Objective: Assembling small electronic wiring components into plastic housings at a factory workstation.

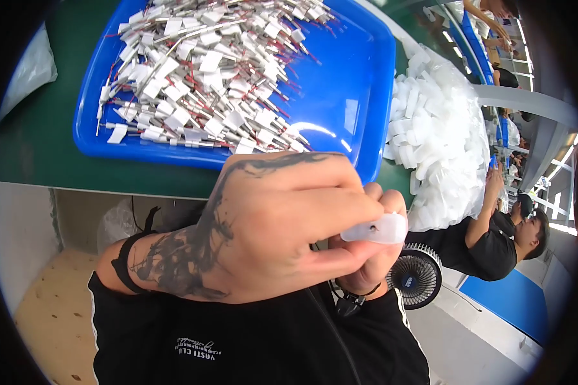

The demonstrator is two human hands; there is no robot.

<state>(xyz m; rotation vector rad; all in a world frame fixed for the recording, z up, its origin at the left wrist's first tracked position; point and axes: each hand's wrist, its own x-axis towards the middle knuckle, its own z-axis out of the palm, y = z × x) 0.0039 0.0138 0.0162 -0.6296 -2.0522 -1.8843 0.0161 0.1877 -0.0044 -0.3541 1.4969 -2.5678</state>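
Both my hands meet in front of my chest, just beyond the table's near edge. My left hand (282, 221), tattooed and with a black band at the wrist, is closed, its thumb and bent forefinger pinching a small translucent white plastic piece (389, 229). The piece has a rounded end and a tiny dark hole. Partly hidden behind it, my right hand (365, 273) has curled fingers around the same piece. Past my hands lies a blue tray (340, 83) heaped with slim metal-and-white parts (205, 77) that carry red wires and white tags.
A clear bag (440, 138) full of similar translucent white pieces stands right of the tray on the green table (51, 151). Another plastic bag (35, 70) lies far left. Below the bag of pieces sits a small black fan (415, 277). Other people (494, 240) are at the right.
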